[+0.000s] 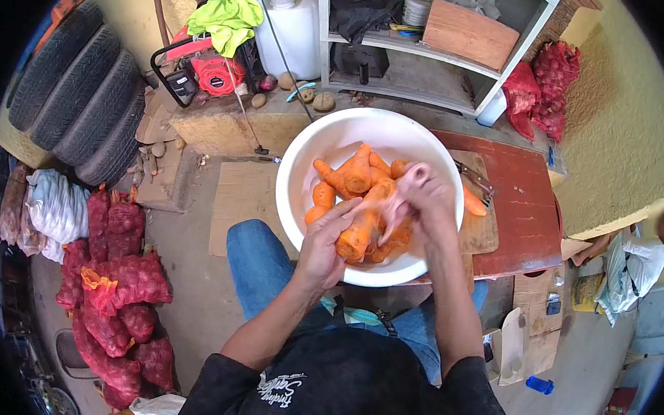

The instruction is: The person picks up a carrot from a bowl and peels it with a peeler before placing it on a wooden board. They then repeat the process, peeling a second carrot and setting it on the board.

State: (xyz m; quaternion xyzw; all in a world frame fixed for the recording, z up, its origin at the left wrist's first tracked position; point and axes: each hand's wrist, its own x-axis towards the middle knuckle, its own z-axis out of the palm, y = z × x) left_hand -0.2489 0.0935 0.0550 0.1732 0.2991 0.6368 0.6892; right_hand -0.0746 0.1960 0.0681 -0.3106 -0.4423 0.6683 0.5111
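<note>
We hold one carrot (357,236) over the white bowl (305,156) with both hands — our left hand (322,245) is wrapped around its lower end, fingers closed on it, and our right hand (422,198) grips the upper end, blurred, so we cannot tell what else it may hold. More carrots (349,174) lie in the bowl beneath. The bowl rests on a wooden board (482,232) on the red table (526,204) — red mesh sacks (118,286) sit on the floor to our left.
</note>
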